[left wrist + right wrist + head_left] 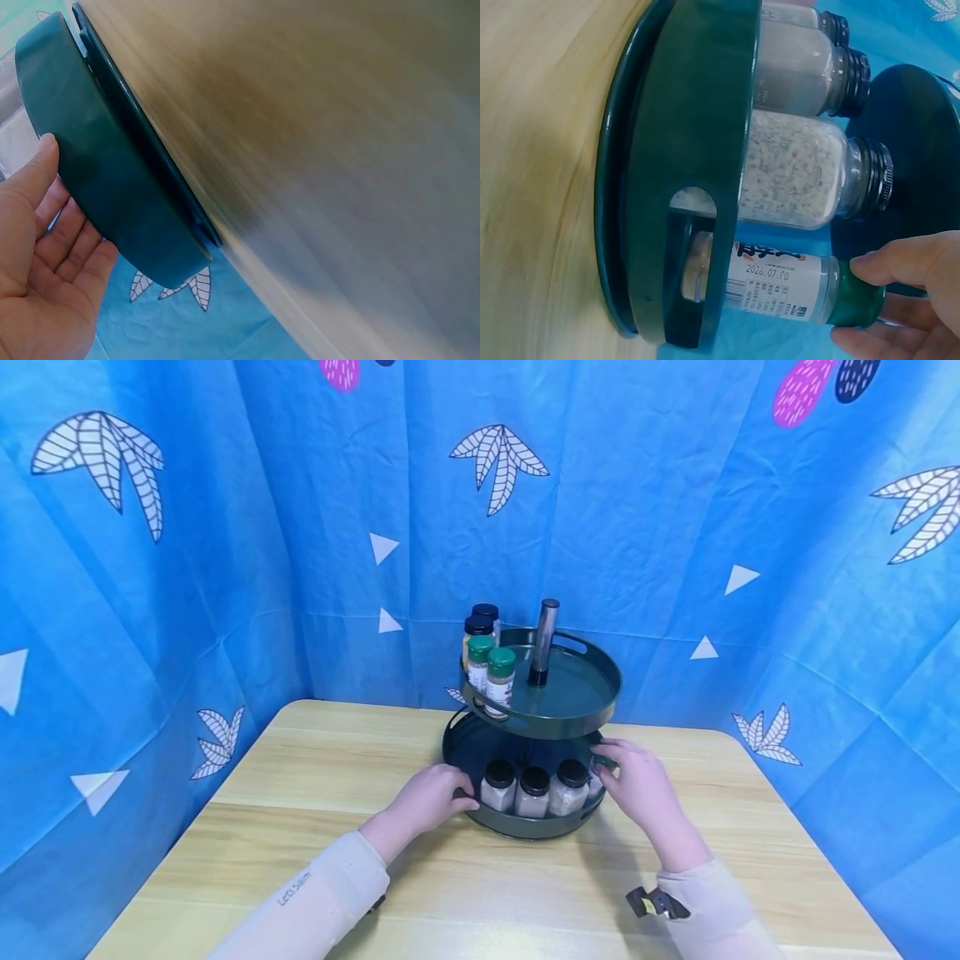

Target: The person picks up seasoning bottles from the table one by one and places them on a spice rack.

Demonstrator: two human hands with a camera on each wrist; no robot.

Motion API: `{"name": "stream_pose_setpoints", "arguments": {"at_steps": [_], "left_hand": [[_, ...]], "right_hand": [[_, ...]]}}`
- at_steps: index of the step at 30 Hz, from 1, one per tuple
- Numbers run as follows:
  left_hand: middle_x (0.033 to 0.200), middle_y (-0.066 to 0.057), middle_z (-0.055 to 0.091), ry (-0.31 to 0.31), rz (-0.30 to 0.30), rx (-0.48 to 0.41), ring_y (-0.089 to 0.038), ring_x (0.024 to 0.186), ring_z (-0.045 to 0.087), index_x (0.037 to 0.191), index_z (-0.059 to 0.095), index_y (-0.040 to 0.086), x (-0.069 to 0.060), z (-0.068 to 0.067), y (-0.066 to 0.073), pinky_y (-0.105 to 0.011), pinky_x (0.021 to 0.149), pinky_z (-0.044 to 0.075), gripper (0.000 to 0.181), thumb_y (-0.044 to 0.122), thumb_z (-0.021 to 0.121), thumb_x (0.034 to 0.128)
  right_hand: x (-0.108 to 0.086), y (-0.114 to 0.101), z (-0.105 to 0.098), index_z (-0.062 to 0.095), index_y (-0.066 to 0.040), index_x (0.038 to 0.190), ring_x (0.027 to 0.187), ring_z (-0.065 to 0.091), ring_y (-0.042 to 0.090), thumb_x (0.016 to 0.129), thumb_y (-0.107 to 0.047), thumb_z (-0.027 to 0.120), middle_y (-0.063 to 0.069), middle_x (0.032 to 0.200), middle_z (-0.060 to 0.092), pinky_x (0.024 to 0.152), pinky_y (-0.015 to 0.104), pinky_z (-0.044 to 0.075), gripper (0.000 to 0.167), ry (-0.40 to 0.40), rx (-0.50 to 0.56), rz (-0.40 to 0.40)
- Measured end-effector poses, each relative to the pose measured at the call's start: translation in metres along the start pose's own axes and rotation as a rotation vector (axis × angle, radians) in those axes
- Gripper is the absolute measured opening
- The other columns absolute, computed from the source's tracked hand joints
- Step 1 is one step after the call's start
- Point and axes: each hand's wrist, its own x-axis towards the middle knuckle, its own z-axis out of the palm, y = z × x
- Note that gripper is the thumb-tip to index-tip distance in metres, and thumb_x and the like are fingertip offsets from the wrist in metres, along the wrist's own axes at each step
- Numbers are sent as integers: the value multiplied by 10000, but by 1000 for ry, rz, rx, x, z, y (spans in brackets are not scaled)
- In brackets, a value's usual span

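A dark green two-tier round rack [517, 828] stands on the wooden table. At the left side of its lower tray, my left hand [427, 797] holds the rim, with thumb and fingers on either side of the tray wall [97, 157] in the left wrist view. On the other side, my right hand [633, 785] pinches the green cap of a spice bottle [780, 285] with a white printed label. That bottle stands inside the lower tray, beside a glass jar of coarse pale grains [795, 169]. Two more black-lidded jars [532, 793] are along the front rim.
Several spice bottles [500, 681] with green or black caps cluster at the left of the upper tray [577, 685]. A metal post [545, 639] rises through it. Blue patterned cloth [622, 527] hangs behind and at both sides of the wooden table [300, 827].
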Motion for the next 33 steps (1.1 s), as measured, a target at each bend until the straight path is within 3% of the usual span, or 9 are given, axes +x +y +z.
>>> {"name": "stream_pose_setpoints", "arguments": {"at_steps": [7,20,33], "left_hand": [[876,33,709,3,-3,0,-161,851,656,886,749,147,0,-1,1,-338,793,551,170,314,781,877],[880,38,709,0,-5,-4,-164,862,655,886,751,153,0,-2,2,-342,798,550,174,325,777,880],[878,47,706,-7,-7,-10,-152,856,651,887,753,156,0,0,0,-330,788,551,169,323,779,880]], "right_hand": [[0,0,4,743,-6,1091,1084,651,420,840,-2,748,221,1194,677,916,558,525,251,-18,-1,-18],[-1,4,16,749,4,1011,1034,678,390,797,46,744,195,1113,707,912,521,535,219,-35,-9,-125],[0,3,14,742,18,1048,1070,658,419,807,41,755,222,1167,684,931,538,524,242,-90,-11,-118]]}}
